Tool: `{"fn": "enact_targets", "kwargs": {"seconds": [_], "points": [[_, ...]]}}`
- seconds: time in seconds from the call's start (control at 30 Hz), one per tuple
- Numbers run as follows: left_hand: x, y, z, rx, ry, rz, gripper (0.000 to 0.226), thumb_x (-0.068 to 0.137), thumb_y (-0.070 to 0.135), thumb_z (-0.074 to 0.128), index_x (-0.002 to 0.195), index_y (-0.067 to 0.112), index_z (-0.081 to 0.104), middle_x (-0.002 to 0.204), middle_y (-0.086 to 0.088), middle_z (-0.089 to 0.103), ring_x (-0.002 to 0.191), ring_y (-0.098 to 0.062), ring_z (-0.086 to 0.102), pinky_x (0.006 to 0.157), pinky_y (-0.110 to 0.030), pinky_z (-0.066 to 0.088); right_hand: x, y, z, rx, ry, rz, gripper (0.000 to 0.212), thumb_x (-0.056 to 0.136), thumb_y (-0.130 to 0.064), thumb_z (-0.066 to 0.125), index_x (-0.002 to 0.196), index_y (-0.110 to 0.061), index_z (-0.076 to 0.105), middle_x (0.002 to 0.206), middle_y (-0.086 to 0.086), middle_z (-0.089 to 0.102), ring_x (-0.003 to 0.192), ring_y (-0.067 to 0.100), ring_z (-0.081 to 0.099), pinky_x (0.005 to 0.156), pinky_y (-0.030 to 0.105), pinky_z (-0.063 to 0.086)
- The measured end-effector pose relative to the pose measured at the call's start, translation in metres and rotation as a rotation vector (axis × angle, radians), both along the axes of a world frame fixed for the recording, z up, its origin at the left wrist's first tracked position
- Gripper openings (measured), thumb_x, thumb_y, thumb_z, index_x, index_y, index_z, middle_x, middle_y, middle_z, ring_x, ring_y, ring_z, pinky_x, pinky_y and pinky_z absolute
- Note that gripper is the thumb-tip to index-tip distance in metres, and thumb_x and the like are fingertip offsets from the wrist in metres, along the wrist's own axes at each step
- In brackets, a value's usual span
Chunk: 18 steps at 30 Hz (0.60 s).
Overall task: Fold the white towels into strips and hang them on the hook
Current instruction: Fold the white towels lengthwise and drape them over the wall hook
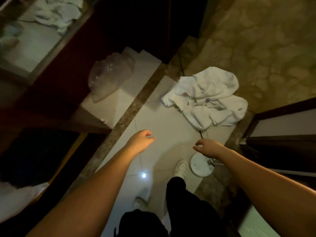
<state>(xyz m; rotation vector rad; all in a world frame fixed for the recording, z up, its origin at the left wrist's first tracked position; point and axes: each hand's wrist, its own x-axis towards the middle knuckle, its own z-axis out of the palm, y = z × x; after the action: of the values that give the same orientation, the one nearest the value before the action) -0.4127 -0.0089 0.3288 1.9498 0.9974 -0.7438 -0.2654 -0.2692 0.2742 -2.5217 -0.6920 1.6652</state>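
The white towels (205, 101) lay in a crumpled heap on the pale floor tiles (164, 127), at the edge where the tiles met the patterned carpet (266, 48). Two small coloured marks showed on the cloth. A thin dark cord (180, 64) ran under the heap and came out on its near side. Nearer the person than the towels, both bare arms reached out above the tiles. The left hand (142, 138) hung with loosely curled fingers and held nothing. The right hand (207, 145) was likewise loose and empty, fingers drooping, well short of the towels. Below the right hand stood a round white ribbed disc (201, 165), just beside one white shoe (180, 168). Left of the towels, a clear plastic bag (111, 74) sat on a white ledge (119, 100).
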Motion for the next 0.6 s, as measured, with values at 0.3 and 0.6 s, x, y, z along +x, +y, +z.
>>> {"fn": "enact_targets", "kwargs": {"seconds": [0.3, 0.6], "points": [[0.166, -0.004, -0.095, 0.017, 0.06, -0.241, 0.032, 0.098, 0.03, 0.057, 0.123, 0.01, 0.062, 0.126, -0.01, 0.063, 0.111, -0.026, 0.059, 0.081, -0.026, 0.037, 0.124, -0.042, -0.099, -0.136, -0.003, -0.143, 0.043, 0.101, -0.04, 0.048, 0.129, -0.01, 0.062, 0.134, 0.014, 0.06, 0.12, 0.03, 0.057, 0.094, 0.033, 0.044], [0.331, 0.031, -0.235, -0.047, 0.108, -0.25, 0.013, 0.096, 0.026, 0.057, 0.095, 0.013, 0.06, 0.103, -0.015, 0.064, 0.089, -0.027, 0.057, 0.073, -0.03, 0.041, 0.268, 0.005, -0.221, -0.043, -0.083, -0.325, 0.049, 0.1, -0.041, 0.052, 0.141, -0.014, 0.052, 0.144, 0.013, 0.05, 0.129, 0.028, 0.049, 0.102, 0.033, 0.039]]}}
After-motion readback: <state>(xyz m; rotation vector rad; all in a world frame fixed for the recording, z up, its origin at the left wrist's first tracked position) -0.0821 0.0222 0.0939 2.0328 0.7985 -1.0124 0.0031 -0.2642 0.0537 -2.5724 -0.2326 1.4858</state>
